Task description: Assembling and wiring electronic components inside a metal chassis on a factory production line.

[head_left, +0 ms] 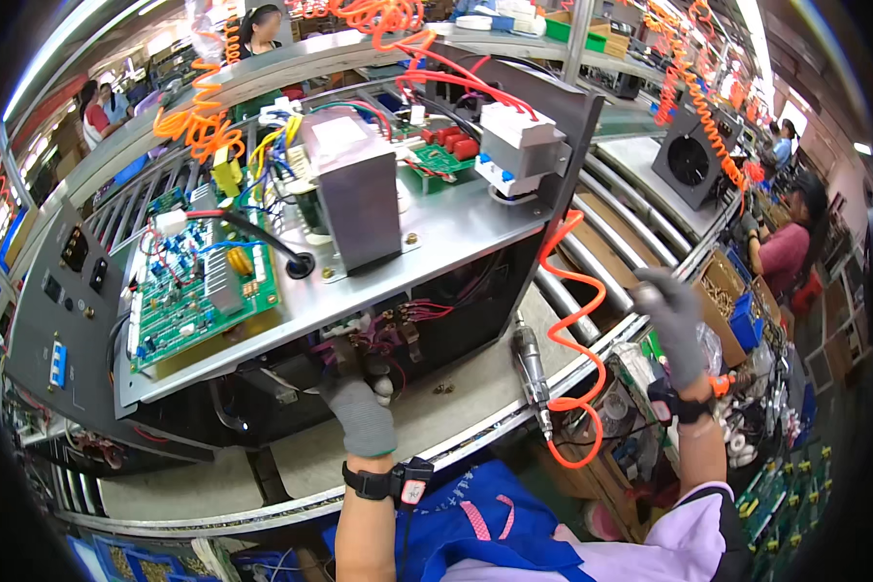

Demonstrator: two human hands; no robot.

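My left hand [359,412], in a grey glove, reaches in beneath the edge of a metal chassis [436,242], beside purple-pink wires [427,310]. Its fingers are lost in the shadow there, so their grip does not show. On the chassis top sit a green circuit board [199,301], a grey metal-cased block [354,194] and bundles of coloured wires. My right hand [674,330], also gloved, is raised over the conveyor's right edge. Its fingers are bent, apart from the thumb, with nothing visible between them. A pneumatic screwdriver [531,373] lies on the work surface between my hands.
An orange coiled air hose [592,320] loops from the screwdriver. Steel rollers [606,228] run off to the right, toward a dark fan unit [689,155]. Beyond my right hand are a cardboard box of small parts [718,296] and a blue bin [747,325]. A co-worker [791,238] is farther right.
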